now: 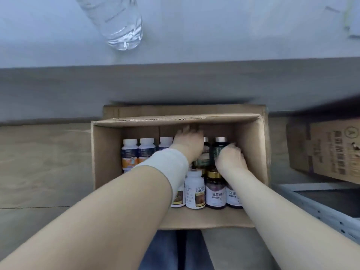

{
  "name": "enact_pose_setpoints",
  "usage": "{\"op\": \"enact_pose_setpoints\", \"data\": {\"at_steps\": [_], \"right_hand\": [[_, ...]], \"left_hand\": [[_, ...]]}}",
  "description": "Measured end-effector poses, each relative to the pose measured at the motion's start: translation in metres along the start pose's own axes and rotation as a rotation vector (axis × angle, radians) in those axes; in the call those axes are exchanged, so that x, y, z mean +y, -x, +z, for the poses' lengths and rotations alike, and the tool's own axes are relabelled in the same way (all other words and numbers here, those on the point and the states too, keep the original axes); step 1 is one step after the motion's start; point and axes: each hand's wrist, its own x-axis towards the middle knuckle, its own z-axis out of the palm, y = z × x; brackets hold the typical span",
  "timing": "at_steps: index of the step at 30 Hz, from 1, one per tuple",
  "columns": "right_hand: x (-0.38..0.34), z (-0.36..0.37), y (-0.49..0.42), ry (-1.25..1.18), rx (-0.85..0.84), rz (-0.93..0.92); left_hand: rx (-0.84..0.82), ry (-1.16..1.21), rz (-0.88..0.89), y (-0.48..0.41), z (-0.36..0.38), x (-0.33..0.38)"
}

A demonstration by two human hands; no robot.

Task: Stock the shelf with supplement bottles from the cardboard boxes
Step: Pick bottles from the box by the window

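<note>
An open cardboard box [105,152] stands on the floor below me, holding several supplement bottles. White-capped bottles [130,152] line its left side; white and dark-labelled bottles [195,190] stand in the near row. My left hand [188,142], a grey band on its wrist, reaches deep into the box over a dark bottle [204,158], its fingers hidden against the far wall. My right hand [230,157] curls round a dark green bottle with a silver cap [219,145] at the box's right side.
A clear plastic water bottle [118,22] stands on the pale surface beyond the box. A second cardboard box [331,151] sits to the right. A grey metal shelf rail [321,209] runs along the lower right. My legs are under the box's near edge.
</note>
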Motion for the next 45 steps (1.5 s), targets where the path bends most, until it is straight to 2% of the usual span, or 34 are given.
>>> {"op": "enact_pose_setpoints", "data": {"at_steps": [4,10,14,18,22,27,31,34,40,45], "right_hand": [[0.005,0.009,-0.007,-0.071,-0.004,0.032],[0.003,-0.018,0.007,-0.160,-0.024,0.024],[0.007,-0.050,0.046,-0.220,0.007,-0.044],[0.028,-0.094,0.118,-0.341,0.019,-0.133],[0.069,-0.125,0.205,-0.645,-0.030,-0.144],[0.132,-0.115,0.316,-1.089,0.053,-0.095],[0.176,-0.099,0.425,-1.565,0.115,-0.101],[0.217,-0.088,0.509,-1.728,0.169,-0.100],[0.317,-0.040,0.640,-1.866,0.500,-0.007],[0.407,0.019,0.734,-1.915,0.725,0.082]], "left_hand": [[-0.046,0.063,-0.019,-0.011,0.008,-0.001],[0.046,0.312,-0.075,0.003,0.005,-0.007],[0.135,0.513,-0.079,0.056,-0.020,-0.007],[0.155,0.875,-0.027,0.140,-0.060,-0.009],[0.119,1.079,0.136,0.235,-0.095,0.005],[-0.017,1.256,0.347,0.331,-0.103,0.046],[-0.195,1.296,0.388,0.418,-0.087,0.094],[-0.344,1.293,0.378,0.482,-0.067,0.133],[-0.566,0.948,0.606,0.586,-0.012,0.218],[-0.622,0.736,0.744,0.670,0.062,0.297]]}}
